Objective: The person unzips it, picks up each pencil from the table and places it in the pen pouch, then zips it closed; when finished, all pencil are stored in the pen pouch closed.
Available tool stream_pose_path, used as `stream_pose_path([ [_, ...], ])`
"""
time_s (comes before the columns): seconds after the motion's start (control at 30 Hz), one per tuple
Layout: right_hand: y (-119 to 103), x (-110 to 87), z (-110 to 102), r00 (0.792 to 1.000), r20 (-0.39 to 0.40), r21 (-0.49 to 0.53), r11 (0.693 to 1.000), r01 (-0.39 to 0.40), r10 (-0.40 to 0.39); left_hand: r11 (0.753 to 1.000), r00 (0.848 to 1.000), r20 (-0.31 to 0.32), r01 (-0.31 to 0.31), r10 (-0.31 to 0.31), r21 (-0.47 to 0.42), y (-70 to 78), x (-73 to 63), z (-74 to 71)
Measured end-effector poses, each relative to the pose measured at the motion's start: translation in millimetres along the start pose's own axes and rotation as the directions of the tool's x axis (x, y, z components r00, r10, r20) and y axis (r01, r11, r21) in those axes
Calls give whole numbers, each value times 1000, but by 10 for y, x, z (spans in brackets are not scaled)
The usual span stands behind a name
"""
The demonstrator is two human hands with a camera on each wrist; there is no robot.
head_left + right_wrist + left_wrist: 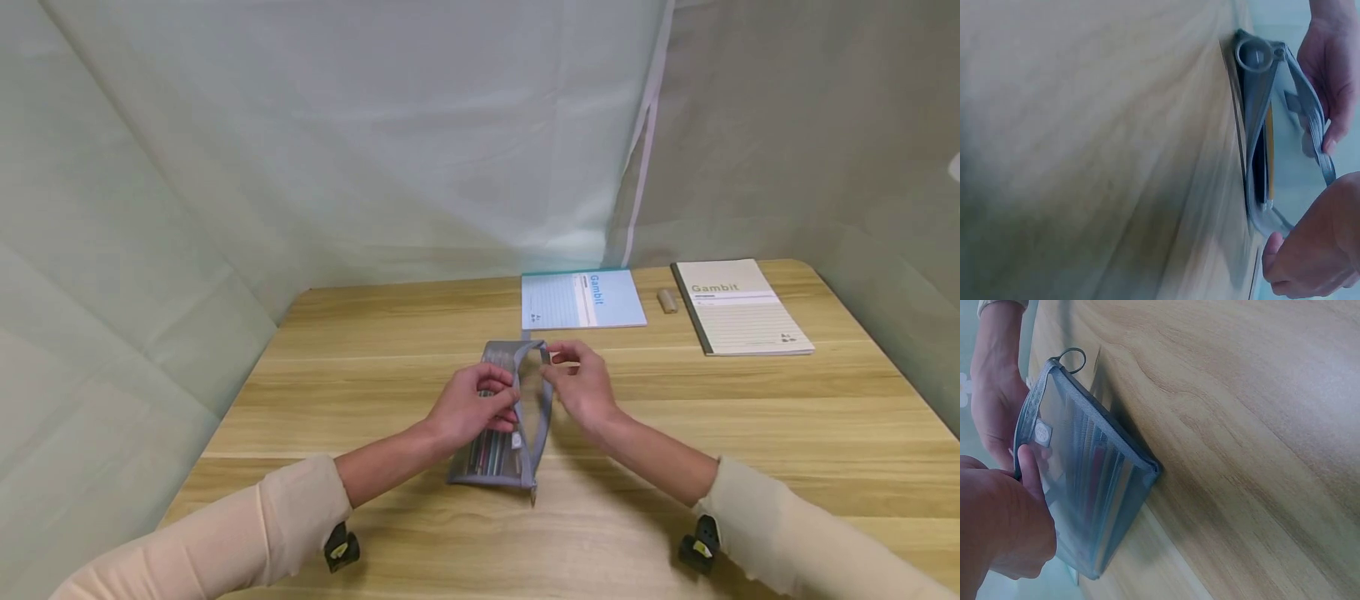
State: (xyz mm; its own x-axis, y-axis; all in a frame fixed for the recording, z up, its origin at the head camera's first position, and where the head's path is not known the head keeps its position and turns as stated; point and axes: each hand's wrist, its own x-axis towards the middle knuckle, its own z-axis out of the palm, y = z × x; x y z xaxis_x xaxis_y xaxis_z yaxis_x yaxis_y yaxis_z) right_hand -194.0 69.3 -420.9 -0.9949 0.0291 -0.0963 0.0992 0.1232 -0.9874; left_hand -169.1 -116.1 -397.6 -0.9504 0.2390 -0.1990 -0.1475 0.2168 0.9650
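Observation:
A grey see-through mesh pencil case (pixel 498 454) lies on the wooden table, its zipped mouth spread apart toward the right. Several pencils or pens (pixel 489 450) show through the mesh, and in the right wrist view a yellow pencil (pixel 1270 150) is visible inside. My left hand (pixel 480 404) pinches the near-left lip of the mouth between thumb and fingers. At the far end of the opening, my right hand (pixel 581 383) holds the other lip with its fingertips. A ring zipper pull (pixel 1254 55) hangs at the case's near corner.
Behind the case lies a blue notebook (pixel 558 300). A beige notebook (pixel 738 308) with a dark spine is at the back right, and a small tan eraser-like block (pixel 667 301) sits between the two. Pale curtains (pixel 420 142) hang along the table's back and sides.

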Motion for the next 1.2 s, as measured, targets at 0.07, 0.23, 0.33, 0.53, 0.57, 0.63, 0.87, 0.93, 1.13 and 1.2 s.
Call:
stream_pose_path([
  [0.07, -12, 34, -28, 1000, -4, 2, 1000, 2, -2, 1000, 1000, -1, 2, -2, 1, 5, -4, 0],
  [0.23, -38, 153, -105, 998, 67, 9, 1000, -20, 20, 1000, 1000, -2, 0, 0, 7, 7, -9, -1],
  [0.33, -38, 234, -144, 992, 121, 29, 999, -46, 42, 1000, 1000, -1, -6, 6, 12, -1, -6, 1],
  [0.53, -14, 359, -198, 979, 177, 10, 995, -100, 96, 999, 1000, 7, -15, 15, 40, -15, -9, 0],
  [0.57, -14, 373, -204, 978, 184, -1, 995, -100, 98, 999, 1000, 9, -15, 15, 46, -17, -11, 0],
  [0.63, -16, 393, -210, 975, 198, -8, 995, -98, 98, 998, 1000, 11, -12, 12, 58, -18, -15, 2],
  [0.87, -31, 413, -204, 977, 188, -44, 995, -92, 99, 992, 1000, 13, -20, 19, 124, -61, -32, 20],
  [0.93, -35, 409, -205, 979, 178, -54, 994, -91, 100, 990, 1000, 11, -20, 19, 140, -79, -35, 27],
  [1.13, -37, 385, -220, 980, 161, -65, 992, -104, 113, 970, 998, 19, -60, 57, 237, -107, -65, 46],
  [1.2, -26, 380, -243, 981, 159, -70, 993, -100, 110, 955, 995, 29, -97, 93, 280, -110, -90, 54],
])
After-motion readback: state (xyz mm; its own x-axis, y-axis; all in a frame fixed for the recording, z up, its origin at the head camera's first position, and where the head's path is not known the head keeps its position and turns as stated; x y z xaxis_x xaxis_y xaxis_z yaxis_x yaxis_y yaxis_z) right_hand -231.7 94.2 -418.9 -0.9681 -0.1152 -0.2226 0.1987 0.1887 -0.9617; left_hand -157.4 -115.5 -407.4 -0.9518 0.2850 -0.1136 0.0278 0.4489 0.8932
